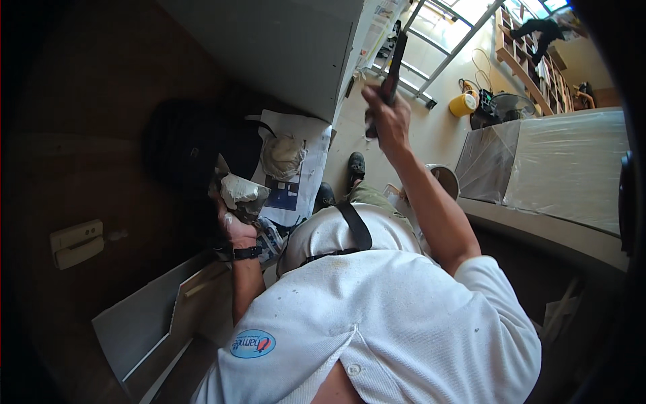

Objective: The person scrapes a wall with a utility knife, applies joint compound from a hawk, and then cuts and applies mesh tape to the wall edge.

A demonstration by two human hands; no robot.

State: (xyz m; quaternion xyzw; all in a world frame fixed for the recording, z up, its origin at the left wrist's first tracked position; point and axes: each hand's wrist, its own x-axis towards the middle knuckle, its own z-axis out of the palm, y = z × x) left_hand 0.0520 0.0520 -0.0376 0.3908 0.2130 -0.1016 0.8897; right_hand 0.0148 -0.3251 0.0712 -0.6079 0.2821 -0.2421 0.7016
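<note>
My left hand (237, 230), with a dark strap at its wrist, grips a flat metal plate like a putty knife blade (257, 210); its handle is hidden. A lump of white putty (237, 190) sits on the plate. My right hand (391, 122) is raised in front of me at the right, wrapped round a long, thin, dark tool (397, 60) that points away from me. It looks like a trowel or spatula seen edge-on, but I cannot tell which. The two hands are well apart.
A cloth-like white bundle (282, 156) lies on paper sheets beside a black bag (202, 148). A grey panel (296, 47) stands ahead. Further off are a ladder (437, 40), a yellow container (462, 104) and a person (548, 30). Plastic wraps a large block (568, 161) at right; a bucket (443, 178) stands nearby.
</note>
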